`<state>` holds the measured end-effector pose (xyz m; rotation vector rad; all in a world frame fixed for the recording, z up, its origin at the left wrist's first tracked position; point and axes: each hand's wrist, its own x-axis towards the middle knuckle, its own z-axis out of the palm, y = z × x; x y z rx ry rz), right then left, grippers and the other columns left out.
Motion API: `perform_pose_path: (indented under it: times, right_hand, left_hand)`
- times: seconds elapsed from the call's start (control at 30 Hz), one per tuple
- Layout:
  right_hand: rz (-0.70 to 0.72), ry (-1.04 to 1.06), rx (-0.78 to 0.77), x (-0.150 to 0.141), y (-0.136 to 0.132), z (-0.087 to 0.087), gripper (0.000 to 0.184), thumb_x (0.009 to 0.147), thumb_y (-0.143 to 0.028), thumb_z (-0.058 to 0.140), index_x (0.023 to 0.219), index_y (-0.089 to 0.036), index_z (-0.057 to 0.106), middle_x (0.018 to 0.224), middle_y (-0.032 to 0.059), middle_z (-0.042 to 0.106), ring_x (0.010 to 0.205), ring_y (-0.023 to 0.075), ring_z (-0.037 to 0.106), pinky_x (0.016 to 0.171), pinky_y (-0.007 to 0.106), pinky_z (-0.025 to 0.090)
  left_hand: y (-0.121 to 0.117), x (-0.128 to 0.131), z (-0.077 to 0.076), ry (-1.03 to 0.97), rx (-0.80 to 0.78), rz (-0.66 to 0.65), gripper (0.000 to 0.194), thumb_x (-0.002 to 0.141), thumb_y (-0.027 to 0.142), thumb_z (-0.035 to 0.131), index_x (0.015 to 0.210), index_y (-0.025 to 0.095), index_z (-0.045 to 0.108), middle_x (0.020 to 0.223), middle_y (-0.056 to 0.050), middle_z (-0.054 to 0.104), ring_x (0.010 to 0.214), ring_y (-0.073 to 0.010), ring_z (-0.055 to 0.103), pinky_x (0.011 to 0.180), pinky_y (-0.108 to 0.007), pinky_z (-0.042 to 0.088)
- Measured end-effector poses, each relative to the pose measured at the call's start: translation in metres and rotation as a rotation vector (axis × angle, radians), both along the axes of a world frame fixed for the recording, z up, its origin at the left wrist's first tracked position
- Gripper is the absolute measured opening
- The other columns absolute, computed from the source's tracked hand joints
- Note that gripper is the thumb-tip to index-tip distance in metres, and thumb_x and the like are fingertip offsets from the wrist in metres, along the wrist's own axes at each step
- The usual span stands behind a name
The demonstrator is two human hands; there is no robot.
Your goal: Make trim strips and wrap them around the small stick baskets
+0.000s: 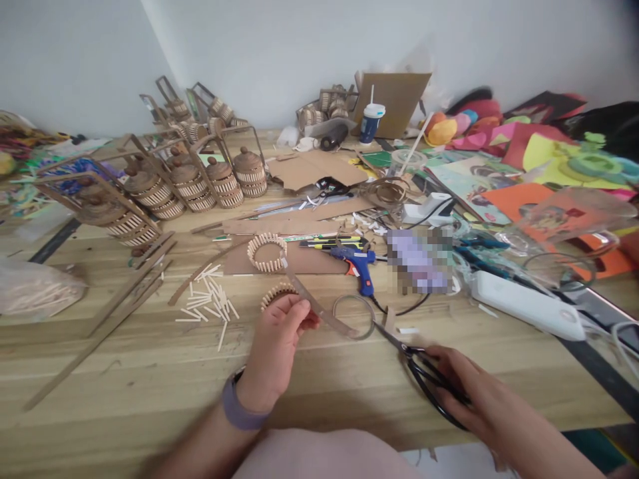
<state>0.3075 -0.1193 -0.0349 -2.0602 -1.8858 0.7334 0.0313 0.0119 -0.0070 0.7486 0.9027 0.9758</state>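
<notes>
Pinched between the thumb and fingers of my left hand point(279, 342) is a thin brown strip point(339, 324), slanting across in front of me. My right hand point(476, 396) grips the black handles of a pair of scissors point(420, 366); their blades point up and left toward the strip's lower end. A thin round hoop point(373, 313) lies behind that end. Just beyond my left hand is a ring of short wooden sticks point(267, 254), and a second stick ring point(275, 293) is partly hidden by the hand. Loose short sticks point(212, 299) lie scattered to the left.
A blue glue gun point(367, 269) rests behind the hoop, near yellow-black cutters point(334, 243). Several lidded stick baskets point(249, 174) with tall handles stand back left. Long brown strips point(107, 316) lie at left. On the right are a white power strip point(526, 305) and coloured sheets point(519, 199).
</notes>
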Motion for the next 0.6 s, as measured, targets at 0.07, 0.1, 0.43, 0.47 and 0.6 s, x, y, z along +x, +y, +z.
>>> perform_pose_path:
  times: [0.07, 0.1, 0.43, 0.47, 0.6]
  right_hand:
    - [0.019, 0.05, -0.035, 0.001, -0.001, 0.012, 0.028, 0.083, -0.038, 0.052, 0.105, -0.024, 0.063, 0.097, 0.0085, 0.075, 0.084, 0.0265, 0.072, 0.072, 0.033, 0.059]
    - [0.021, 0.061, -0.042, 0.002, -0.001, 0.017, 0.026, 0.084, -0.039, 0.052, 0.101, -0.025, 0.063, 0.098, 0.0083, 0.075, 0.084, 0.0266, 0.072, 0.072, 0.033, 0.059]
    - [0.037, -0.132, 0.014, 0.017, -0.004, 0.01, 0.042, 0.061, -0.041, 0.073, 0.096, -0.022, 0.059, 0.097, 0.0123, 0.071, 0.091, 0.031, 0.069, 0.078, 0.039, 0.059]
    - [0.025, -0.12, 0.023, 0.019, -0.005, 0.011, 0.042, 0.061, -0.04, 0.073, 0.096, -0.022, 0.059, 0.098, 0.0113, 0.071, 0.091, 0.0305, 0.069, 0.078, 0.039, 0.059]
    - [-0.036, 0.094, -0.035, 0.016, -0.006, 0.019, 0.042, 0.061, -0.036, 0.073, 0.098, -0.025, 0.057, 0.091, 0.0051, 0.067, 0.08, 0.0238, 0.066, 0.069, 0.031, 0.058]
  left_hand:
    - [-0.001, 0.0, -0.001, 0.001, 0.002, -0.007, 0.018, 0.071, 0.034, 0.071, 0.071, 0.017, 0.066, 0.069, 0.0, 0.065, 0.066, -0.0117, 0.056, 0.065, -0.023, 0.047]
    - [-0.001, 0.001, -0.001, 0.001, 0.001, -0.01, 0.018, 0.072, 0.034, 0.071, 0.071, 0.017, 0.066, 0.069, 0.0, 0.065, 0.066, -0.0118, 0.056, 0.066, -0.023, 0.047]
    - [-0.004, 0.001, -0.004, 0.008, 0.021, -0.063, 0.017, 0.076, 0.034, 0.068, 0.073, 0.017, 0.068, 0.07, -0.001, 0.064, 0.069, -0.0129, 0.055, 0.068, -0.024, 0.046]
    - [-0.004, 0.002, -0.004, -0.004, 0.02, -0.064, 0.017, 0.075, 0.034, 0.068, 0.074, 0.017, 0.068, 0.071, -0.001, 0.064, 0.069, -0.0127, 0.055, 0.068, -0.024, 0.046]
    - [-0.007, 0.005, 0.001, -0.109, -0.013, -0.103, 0.019, 0.072, 0.034, 0.072, 0.072, 0.016, 0.068, 0.07, -0.001, 0.063, 0.067, -0.0116, 0.054, 0.066, -0.023, 0.047]
